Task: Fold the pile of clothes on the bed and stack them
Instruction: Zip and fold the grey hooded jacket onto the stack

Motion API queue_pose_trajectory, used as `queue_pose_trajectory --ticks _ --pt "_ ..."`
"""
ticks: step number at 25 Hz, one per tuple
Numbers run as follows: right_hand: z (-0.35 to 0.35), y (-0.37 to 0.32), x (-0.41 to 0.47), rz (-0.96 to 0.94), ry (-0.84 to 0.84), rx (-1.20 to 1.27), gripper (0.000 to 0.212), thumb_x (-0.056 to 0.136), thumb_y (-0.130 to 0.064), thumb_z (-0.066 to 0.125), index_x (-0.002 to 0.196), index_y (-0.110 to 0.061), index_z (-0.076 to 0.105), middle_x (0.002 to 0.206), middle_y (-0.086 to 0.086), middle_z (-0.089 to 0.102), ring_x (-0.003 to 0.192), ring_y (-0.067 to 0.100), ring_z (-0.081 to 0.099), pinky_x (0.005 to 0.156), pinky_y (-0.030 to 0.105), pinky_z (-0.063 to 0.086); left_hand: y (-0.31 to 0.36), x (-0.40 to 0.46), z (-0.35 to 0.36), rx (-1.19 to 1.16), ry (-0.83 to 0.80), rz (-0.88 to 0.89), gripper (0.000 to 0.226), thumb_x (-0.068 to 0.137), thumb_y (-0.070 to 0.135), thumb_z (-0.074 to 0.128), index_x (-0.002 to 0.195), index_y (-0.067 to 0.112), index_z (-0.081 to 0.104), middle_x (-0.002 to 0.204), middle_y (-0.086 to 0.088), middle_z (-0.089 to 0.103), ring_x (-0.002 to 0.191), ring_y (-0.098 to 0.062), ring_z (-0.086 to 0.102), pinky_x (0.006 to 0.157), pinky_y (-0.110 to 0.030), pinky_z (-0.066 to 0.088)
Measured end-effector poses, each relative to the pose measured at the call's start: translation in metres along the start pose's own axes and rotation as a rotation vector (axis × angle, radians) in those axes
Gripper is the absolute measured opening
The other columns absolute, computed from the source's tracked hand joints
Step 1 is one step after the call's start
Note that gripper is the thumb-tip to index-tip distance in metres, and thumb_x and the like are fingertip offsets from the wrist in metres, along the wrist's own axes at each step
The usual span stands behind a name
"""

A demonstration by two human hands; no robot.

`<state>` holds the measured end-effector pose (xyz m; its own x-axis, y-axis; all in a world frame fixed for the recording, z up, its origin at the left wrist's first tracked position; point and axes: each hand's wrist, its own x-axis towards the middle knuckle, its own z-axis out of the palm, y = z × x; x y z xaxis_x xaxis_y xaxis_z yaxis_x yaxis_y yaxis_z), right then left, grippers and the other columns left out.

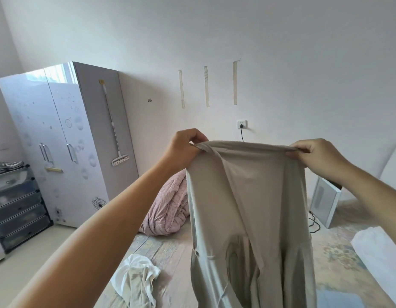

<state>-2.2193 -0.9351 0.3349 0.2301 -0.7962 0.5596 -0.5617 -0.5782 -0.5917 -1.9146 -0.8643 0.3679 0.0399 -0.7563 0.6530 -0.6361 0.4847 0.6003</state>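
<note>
A beige pair of trousers hangs in the air in front of me over the bed. My left hand pinches the left end of its waistband. At the right end my right hand pinches the same band, so the waistband is stretched between both hands. The legs hang down out of the bottom of the view. A crumpled white and beige garment lies on the bed at the lower left. A white cloth lies at the bed's right edge.
A rolled pink quilt lies at the far end of the bed. A white wardrobe and a dark drawer unit stand to the left. A white appliance with a cable sits by the wall on the right.
</note>
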Motion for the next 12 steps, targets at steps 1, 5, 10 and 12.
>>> queue_pose_trajectory --ticks 1,5,10,12 --pt "-0.0036 0.0005 0.0001 0.016 -0.011 0.080 0.011 0.090 -0.015 0.063 0.084 -0.015 0.071 0.082 0.013 0.069 0.075 0.019 0.059 0.072 0.030 0.050 -0.0011 -0.0016 -0.0006 0.000 -0.010 -0.008 0.021 0.079 -0.005 0.067 0.072 0.015 0.065 0.066 0.010 0.060 0.052 0.011 0.050 0.056 -0.006 0.039" --pt "-0.0040 -0.0022 -0.0023 0.149 -0.199 0.518 0.057 0.057 -0.054 0.083 0.087 -0.009 0.066 0.077 0.002 0.070 0.069 0.008 0.063 0.069 0.021 0.055 -0.0012 -0.0069 -0.0006 0.002 -0.021 -0.011 0.018 0.079 -0.004 0.067 0.074 0.013 0.065 0.064 0.008 0.058 0.049 0.009 0.048 0.054 -0.007 0.038" --pt "-0.0013 0.0006 -0.0050 0.110 -0.295 0.178 0.008 0.089 -0.015 0.064 0.093 -0.011 0.069 0.094 0.005 0.071 0.081 0.009 0.063 0.075 0.020 0.048 0.0004 -0.0069 -0.0011 0.006 -0.026 -0.038 0.024 0.079 -0.001 0.069 0.068 0.019 0.063 0.058 0.002 0.049 0.044 0.003 0.037 0.048 -0.011 0.031" --pt "-0.0069 -0.0011 -0.0037 0.098 -0.385 -0.031 0.013 0.091 -0.016 0.062 0.089 -0.006 0.070 0.083 0.004 0.066 0.077 0.014 0.056 0.071 0.026 0.041 0.0019 -0.0081 0.0009 0.018 -0.045 -0.035 0.024 0.079 -0.001 0.068 0.067 0.019 0.062 0.057 0.002 0.046 0.043 0.003 0.036 0.047 -0.011 0.030"
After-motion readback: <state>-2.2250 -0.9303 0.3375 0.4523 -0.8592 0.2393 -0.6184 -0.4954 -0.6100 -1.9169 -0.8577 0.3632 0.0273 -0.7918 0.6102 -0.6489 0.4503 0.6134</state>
